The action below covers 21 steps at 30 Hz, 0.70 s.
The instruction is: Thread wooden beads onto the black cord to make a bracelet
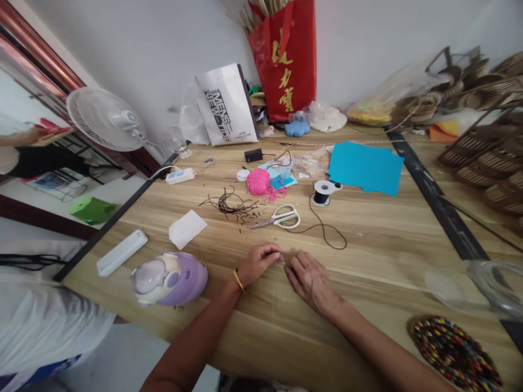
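Observation:
My left hand [261, 262] rests over the table's front middle, with a yellow bangle [240, 281] on its wrist. Its thumb and fingers are pinched together, pointing at my right hand [310, 277]. That hand lies low on the wood, its fingers curled and closed, a small gap from the left fingertips. Anything held in either is too small to see. Just beyond are white-handled scissors [281, 218], lying slightly open. Behind them spread cut black cords [229, 204] and short scraps. A spool of black cord [321, 195] stands to the right, its loose end curving across the table.
Pink yarn [259, 181] and blue sheets [365, 167] lie farther back. At left are a purple-and-white lidded container [183, 277], a white paper piece [188, 228] and a white bar-shaped device [122, 252]. A bead coil [453, 351] sits front right. Bags, including a red one [286, 60], line the wall.

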Each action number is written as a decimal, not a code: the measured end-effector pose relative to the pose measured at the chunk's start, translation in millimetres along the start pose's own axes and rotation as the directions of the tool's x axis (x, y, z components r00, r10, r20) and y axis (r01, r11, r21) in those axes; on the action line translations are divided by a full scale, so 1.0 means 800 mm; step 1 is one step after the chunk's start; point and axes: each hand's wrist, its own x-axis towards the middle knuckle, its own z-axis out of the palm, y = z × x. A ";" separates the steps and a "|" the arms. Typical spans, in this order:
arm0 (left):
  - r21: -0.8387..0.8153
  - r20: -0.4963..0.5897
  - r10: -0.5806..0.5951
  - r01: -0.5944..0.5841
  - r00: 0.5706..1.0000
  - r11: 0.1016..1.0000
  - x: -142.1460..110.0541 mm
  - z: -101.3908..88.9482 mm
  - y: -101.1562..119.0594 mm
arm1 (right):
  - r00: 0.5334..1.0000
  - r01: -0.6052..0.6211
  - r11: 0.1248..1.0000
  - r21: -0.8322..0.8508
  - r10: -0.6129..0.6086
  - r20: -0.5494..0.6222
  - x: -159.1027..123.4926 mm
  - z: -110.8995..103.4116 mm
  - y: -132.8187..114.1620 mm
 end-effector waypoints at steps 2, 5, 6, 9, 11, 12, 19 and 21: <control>-0.014 -0.001 0.002 -0.002 1.000 1.000 0.001 0.000 -0.002 | 1.000 0.007 1.000 -0.007 -0.007 -0.002 0.000 0.000 0.001; -0.017 -0.002 0.007 -0.007 1.000 1.000 0.003 0.001 -0.004 | 1.000 0.015 1.000 -0.018 -0.015 -0.015 0.001 0.002 0.001; -0.017 -0.002 0.010 -0.010 1.000 1.000 0.003 0.001 -0.004 | 1.000 0.017 1.000 -0.022 -0.018 -0.020 0.001 0.002 0.001; -0.005 0.003 0.014 -0.014 1.000 1.000 0.006 0.002 -0.005 | 1.000 0.015 0.999 -0.036 -0.016 -0.019 0.001 0.003 0.001; 0.001 0.014 0.012 -0.012 1.000 1.000 0.008 0.001 -0.005 | 1.000 0.014 0.999 -0.042 -0.015 -0.019 0.002 0.001 0.000; 0.000 0.020 0.011 -0.011 1.000 1.000 0.009 0.001 -0.005 | 1.000 0.016 0.999 -0.044 -0.017 -0.022 0.002 0.001 -0.001; -0.003 0.022 0.005 -0.005 1.000 1.000 0.007 0.001 -0.005 | 0.999 0.026 1.000 -0.003 -0.026 -0.038 0.000 0.003 0.001; -0.009 0.027 0.003 -0.003 1.000 1.000 0.005 0.002 -0.005 | 0.999 0.031 0.999 0.006 -0.031 -0.031 -0.001 0.005 0.002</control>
